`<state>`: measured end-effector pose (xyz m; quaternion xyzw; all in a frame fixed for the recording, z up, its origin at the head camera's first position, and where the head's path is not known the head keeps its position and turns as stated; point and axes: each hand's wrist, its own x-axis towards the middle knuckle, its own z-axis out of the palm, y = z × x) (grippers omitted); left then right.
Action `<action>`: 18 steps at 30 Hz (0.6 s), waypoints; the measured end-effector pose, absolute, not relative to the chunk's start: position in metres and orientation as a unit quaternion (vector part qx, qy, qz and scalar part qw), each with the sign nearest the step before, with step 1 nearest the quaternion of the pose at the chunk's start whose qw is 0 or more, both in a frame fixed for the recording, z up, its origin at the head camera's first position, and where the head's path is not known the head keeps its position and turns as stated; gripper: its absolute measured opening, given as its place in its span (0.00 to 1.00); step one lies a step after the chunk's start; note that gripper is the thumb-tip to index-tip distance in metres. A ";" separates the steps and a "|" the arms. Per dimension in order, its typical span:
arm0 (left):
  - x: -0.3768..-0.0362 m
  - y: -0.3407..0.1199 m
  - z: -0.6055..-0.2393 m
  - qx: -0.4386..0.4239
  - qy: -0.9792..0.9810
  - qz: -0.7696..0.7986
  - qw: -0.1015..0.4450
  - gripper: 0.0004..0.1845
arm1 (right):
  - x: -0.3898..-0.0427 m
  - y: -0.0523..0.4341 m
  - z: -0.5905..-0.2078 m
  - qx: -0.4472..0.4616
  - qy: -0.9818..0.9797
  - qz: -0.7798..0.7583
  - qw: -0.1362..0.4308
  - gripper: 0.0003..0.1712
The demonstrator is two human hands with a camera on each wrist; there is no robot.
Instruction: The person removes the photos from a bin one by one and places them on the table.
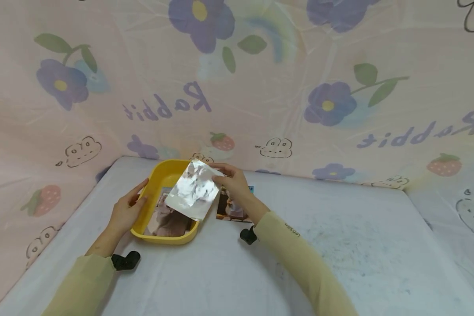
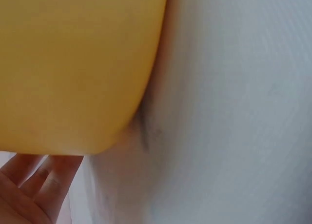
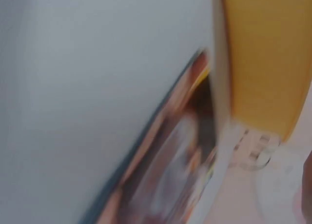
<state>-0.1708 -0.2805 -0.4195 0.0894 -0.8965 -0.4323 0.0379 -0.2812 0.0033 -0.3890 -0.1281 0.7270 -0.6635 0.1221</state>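
Around the white table hangs pink flowered cloth printed "Rabbit". At table's 11 o'clock sits a yellow tray holding a photo; the left hand rests open on its rim. The right hand pinches a glossy photo above it; another print lies beside, at 3 o'clock.

White table, its surface faintly scuffed and smudged to the right of centre. A yellow tray rests directly on it near the far edge; a printed photo lies flat just beside the tray's right side.
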 end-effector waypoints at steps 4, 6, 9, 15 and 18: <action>-0.172 -0.281 -0.420 0.093 -0.897 -0.429 0.045 0.28 | -0.288 0.025 -0.394 -0.099 0.725 -0.671 0.117 0.20; -0.172 -0.280 -0.420 0.094 -0.898 -0.428 0.046 0.28 | -0.291 0.036 -0.396 -0.083 0.731 -0.668 0.116 0.18; -0.171 -0.279 -0.419 0.095 -0.898 -0.427 0.044 0.28 | -0.295 0.053 -0.400 -0.071 0.736 -0.663 0.116 0.17; -0.169 -0.279 -0.417 0.090 -0.899 -0.426 0.048 0.28 | -0.300 0.084 -0.405 -0.067 0.757 -0.641 0.107 0.19; -0.169 -0.279 -0.417 0.080 -0.901 -0.422 0.053 0.28 | -0.302 0.098 -0.408 -0.057 0.768 -0.629 0.103 0.20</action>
